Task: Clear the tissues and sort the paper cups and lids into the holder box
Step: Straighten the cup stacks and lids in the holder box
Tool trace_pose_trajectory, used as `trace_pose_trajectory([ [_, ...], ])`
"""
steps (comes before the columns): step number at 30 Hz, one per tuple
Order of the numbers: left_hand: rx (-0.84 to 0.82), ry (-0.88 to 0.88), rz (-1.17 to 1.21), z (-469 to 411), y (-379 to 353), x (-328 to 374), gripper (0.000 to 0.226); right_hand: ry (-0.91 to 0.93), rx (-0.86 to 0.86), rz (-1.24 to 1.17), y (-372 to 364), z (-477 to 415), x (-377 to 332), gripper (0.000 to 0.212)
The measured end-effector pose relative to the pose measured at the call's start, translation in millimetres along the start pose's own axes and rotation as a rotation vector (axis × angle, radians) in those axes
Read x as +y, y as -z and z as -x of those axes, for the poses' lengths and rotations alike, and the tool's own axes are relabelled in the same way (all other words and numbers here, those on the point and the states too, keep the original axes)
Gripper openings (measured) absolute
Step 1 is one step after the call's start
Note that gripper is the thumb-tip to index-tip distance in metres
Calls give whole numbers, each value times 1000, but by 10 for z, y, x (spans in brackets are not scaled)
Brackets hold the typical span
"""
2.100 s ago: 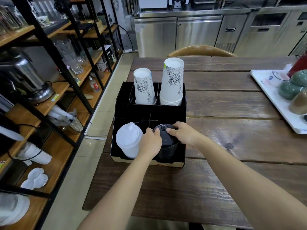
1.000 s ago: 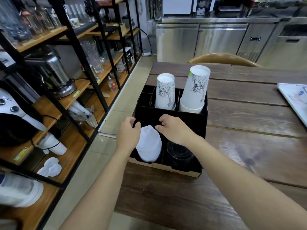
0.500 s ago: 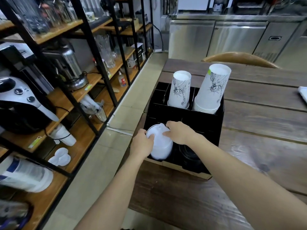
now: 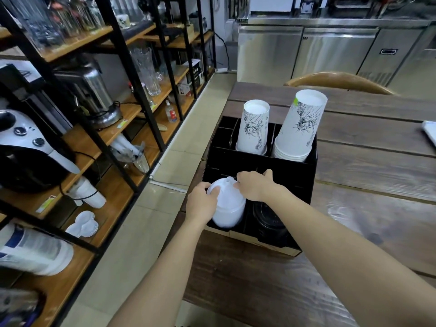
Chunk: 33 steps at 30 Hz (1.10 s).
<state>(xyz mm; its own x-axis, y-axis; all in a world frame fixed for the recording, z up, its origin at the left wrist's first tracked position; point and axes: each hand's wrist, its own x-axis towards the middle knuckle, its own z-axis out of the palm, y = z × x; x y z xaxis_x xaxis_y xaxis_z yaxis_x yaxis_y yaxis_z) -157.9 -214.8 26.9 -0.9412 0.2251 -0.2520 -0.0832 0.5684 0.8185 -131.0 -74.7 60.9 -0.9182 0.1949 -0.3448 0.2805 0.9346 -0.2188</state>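
A black holder box [image 4: 304, 175] sits at the left end of the wooden table. Its two rear slots hold upside-down stacks of printed paper cups: a narrow stack [image 4: 253, 127] on the left and a wider one [image 4: 300, 125] on the right. In the front left slot stands a stack of white lids [image 4: 227, 208]. My left hand [image 4: 201, 202] grips its left side, and my right hand [image 4: 253, 186] rests on its top right, fingers curled over it. A stack of black lids [image 4: 270, 219] fills the front right slot, partly hidden under my right forearm.
Black metal shelves [image 4: 127, 74] with wooden boards line the left side, holding glasses, appliances and spare white lids. A tiled aisle runs between shelves and table. A wooden chair back [image 4: 339, 81] stands behind the table. A white tray edge [image 4: 430, 133] shows at far right.
Both hands left the black lid stack and moved left onto the white lid stack. The white stack was tilted and now stands more upright. My view has swung left.
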Motion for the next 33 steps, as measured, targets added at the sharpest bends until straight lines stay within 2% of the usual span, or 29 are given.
trace_pose_trajectory([
  [7, 4, 3, 158, 30, -20, -86, 35, 35, -8, 97, 27, -49, 4, 14],
  [12, 11, 10, 293, 15, -17, -53, 33, 43, -36, 82, 26, -45, 31, 22],
  [16, -27, -23, 226, -44, -24, -17, 22, 59, -63, 74, 59, -41, 67, 21],
  [24, -65, -35, 194, -64, 12, -61, 18, 73, -90, 24, 92, -45, 80, 12],
  [31, -70, -62, 136, -49, 17, -81, 19, 82, -37, 42, 37, 7, 86, 16],
  [33, -92, -84, 96, -33, 36, -69, 21, 117, -25, 32, 63, 52, 103, 22],
])
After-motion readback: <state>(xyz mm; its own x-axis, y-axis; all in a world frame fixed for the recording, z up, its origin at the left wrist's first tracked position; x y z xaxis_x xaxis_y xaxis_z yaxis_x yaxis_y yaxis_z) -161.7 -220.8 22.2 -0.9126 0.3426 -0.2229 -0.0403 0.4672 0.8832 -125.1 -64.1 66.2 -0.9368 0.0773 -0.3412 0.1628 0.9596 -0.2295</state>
